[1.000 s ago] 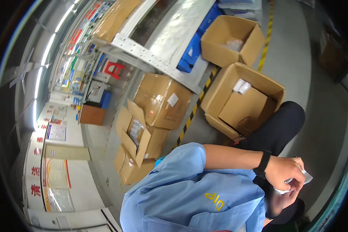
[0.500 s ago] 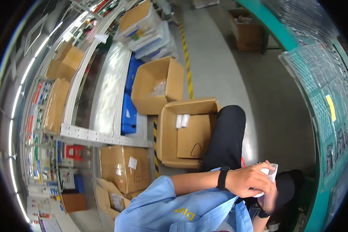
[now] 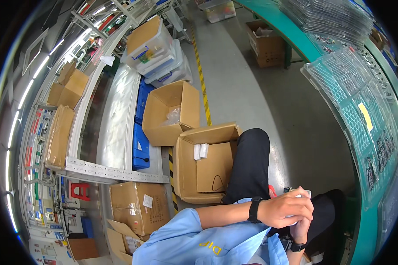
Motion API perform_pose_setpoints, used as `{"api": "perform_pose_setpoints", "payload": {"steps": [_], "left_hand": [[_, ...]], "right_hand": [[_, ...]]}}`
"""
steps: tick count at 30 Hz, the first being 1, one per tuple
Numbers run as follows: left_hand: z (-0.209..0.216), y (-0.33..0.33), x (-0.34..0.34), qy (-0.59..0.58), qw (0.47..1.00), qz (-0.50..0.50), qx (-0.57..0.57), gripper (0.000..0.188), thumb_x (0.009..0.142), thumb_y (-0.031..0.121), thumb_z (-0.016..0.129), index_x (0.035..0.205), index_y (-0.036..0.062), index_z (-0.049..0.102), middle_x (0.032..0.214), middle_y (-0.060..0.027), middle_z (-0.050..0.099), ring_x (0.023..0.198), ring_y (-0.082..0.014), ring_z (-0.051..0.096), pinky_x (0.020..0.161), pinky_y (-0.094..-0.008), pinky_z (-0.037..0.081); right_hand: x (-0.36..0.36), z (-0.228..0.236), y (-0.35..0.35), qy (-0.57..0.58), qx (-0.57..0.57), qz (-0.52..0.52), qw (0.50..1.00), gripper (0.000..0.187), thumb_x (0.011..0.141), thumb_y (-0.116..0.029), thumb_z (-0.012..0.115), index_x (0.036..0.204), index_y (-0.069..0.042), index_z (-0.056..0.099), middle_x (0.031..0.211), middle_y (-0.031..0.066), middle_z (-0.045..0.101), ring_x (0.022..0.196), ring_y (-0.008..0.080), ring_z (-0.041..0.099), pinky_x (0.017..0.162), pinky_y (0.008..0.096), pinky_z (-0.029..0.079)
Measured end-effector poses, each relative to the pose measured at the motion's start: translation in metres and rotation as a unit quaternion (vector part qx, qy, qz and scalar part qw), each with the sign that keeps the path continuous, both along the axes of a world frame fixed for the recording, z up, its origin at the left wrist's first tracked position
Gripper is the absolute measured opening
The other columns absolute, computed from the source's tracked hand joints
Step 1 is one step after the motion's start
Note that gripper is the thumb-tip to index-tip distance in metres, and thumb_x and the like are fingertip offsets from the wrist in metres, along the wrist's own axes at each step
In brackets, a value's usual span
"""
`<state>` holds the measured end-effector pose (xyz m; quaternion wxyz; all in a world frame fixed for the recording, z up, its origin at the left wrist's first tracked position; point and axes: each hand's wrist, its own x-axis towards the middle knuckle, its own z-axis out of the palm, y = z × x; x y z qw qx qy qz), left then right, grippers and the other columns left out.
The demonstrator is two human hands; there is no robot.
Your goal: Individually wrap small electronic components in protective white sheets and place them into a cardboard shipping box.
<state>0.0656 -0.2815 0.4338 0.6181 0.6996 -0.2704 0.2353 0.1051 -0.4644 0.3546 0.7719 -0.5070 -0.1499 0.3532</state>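
My left hand (image 3: 284,209), with a black band at the wrist, is closed over a small white packet (image 3: 308,193). From below, my right hand (image 3: 299,230) is closed round the same packet. Both hands are together above my lap, and their fingers cover most of the packet, so its contents cannot be made out. Just beyond my left hand shows a small dark item (image 3: 288,189), too little of it to name. Ahead of them, left of my knee, an open cardboard box (image 3: 181,170) holds two small white packets (image 3: 201,151) and a flat cardboard piece (image 3: 213,165).
Behind that box stands another open carton (image 3: 161,128) with clear plastic inside. A metal rack (image 3: 115,170) and stacked clear bins (image 3: 159,57) line the left. On the right, a green bench (image 3: 362,216) bears clear trays (image 3: 356,95) of small parts. A closed carton (image 3: 137,207) sits lower left.
My left fingers have closed further over the white packet, and less of it shows. The view has shifted, so the boxes and rack appear lower and slightly further left.
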Motion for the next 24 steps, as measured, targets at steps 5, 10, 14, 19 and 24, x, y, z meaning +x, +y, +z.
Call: {"api": "perform_pose_setpoints", "payload": {"steps": [5, 10, 14, 19, 24], "left_hand": [[-0.013, 0.006, -0.012, -0.024, 0.982, 0.184, 0.010, 0.035, 0.083, -0.006, 0.063, 0.115, 0.0058, 0.061, 0.117, -0.0111, 0.061, 0.111, -0.0326, 0.056, 0.108, -0.0482, 0.037], [-0.095, 0.019, -0.029, 0.269, 0.796, 0.277, -0.465, 0.029, 0.095, -0.001, 0.054, 0.124, 0.0032, 0.057, 0.125, -0.0102, 0.062, 0.119, -0.0205, 0.058, 0.105, -0.0392, 0.044], [-0.144, -0.003, -0.030, 0.424, 0.667, 0.037, -0.611, 0.029, 0.100, 0.006, 0.053, 0.129, 0.0040, 0.057, 0.124, -0.0091, 0.064, 0.116, -0.0185, 0.062, 0.100, -0.0344, 0.049], [-0.126, -0.033, -0.013, 0.467, 0.642, -0.044, -0.607, 0.033, 0.104, 0.018, 0.048, 0.136, 0.0082, 0.054, 0.127, -0.0050, 0.064, 0.112, -0.0164, 0.063, 0.091, -0.0304, 0.050], [-0.098, -0.031, -0.010, 0.456, 0.663, -0.007, -0.594, 0.035, 0.107, 0.026, 0.043, 0.134, 0.0089, 0.056, 0.127, -0.0042, 0.064, 0.112, -0.0155, 0.063, 0.094, -0.0307, 0.050]], "right_hand": [[0.003, 0.004, 0.015, 0.036, -0.005, -0.039, 0.999, 0.063, 0.102, -0.030, 0.044, 0.155, 0.000, 0.030, 0.144, 0.0150, 0.051, 0.128, 0.0237, 0.054, 0.108, 0.0351, 0.042], [0.008, 0.025, 0.029, 0.053, 0.023, -0.109, 0.992, 0.066, 0.099, -0.029, 0.046, 0.156, -0.001, 0.027, 0.144, 0.0160, 0.051, 0.128, 0.0242, 0.054, 0.109, 0.0356, 0.040], [0.006, 0.030, 0.037, 0.061, 0.041, -0.068, 0.995, 0.068, 0.099, -0.031, 0.047, 0.156, -0.001, 0.028, 0.144, 0.0161, 0.050, 0.130, 0.0242, 0.052, 0.111, 0.0353, 0.037], [0.009, 0.030, 0.039, 0.049, 0.012, -0.040, 0.998, 0.069, 0.098, -0.032, 0.048, 0.156, 0.000, 0.029, 0.145, 0.0166, 0.049, 0.132, 0.0253, 0.050, 0.112, 0.0351, 0.035], [0.009, 0.036, 0.043, -0.128, -0.068, -0.079, 0.986, 0.068, 0.096, -0.027, 0.048, 0.154, 0.002, 0.031, 0.145, 0.0171, 0.049, 0.133, 0.0286, 0.049, 0.112, 0.0372, 0.035]]}}
